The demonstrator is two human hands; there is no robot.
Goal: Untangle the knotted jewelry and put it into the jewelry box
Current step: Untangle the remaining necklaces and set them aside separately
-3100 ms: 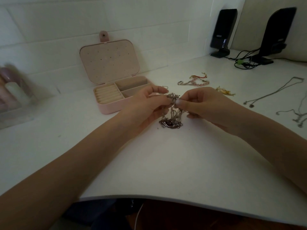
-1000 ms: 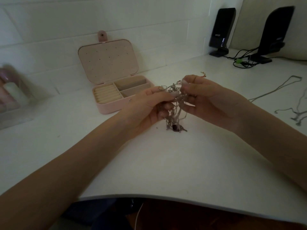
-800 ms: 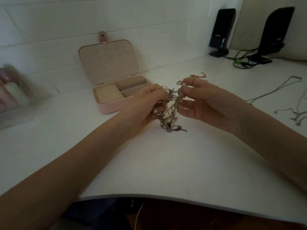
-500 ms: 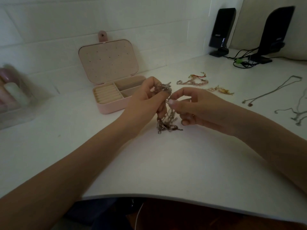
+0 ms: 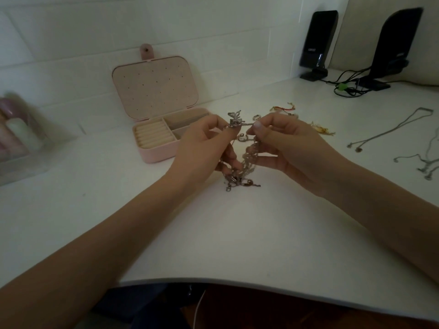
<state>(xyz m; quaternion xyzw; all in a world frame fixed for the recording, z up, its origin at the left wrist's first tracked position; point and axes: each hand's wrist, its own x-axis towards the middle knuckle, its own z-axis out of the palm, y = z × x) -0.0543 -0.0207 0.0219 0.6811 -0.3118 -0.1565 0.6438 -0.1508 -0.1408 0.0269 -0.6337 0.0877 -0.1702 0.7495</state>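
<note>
Since half a second ago the hands have drawn apart, stretching the knotted jewelry (image 5: 240, 160) above the white table (image 5: 237, 233), the left hand (image 5: 204, 143) pinching its butterfly end, the right hand (image 5: 287, 143) pinching a strand, right of the open pink jewelry box (image 5: 156, 153).

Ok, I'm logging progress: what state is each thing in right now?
Pink jewelry box: lid open, compartments look empty.
Tangled silver chains: knotted, lifted, lower end touching the white desk.
Left hand: pinching the tangle.
Right hand: pinching the tangle.
</note>
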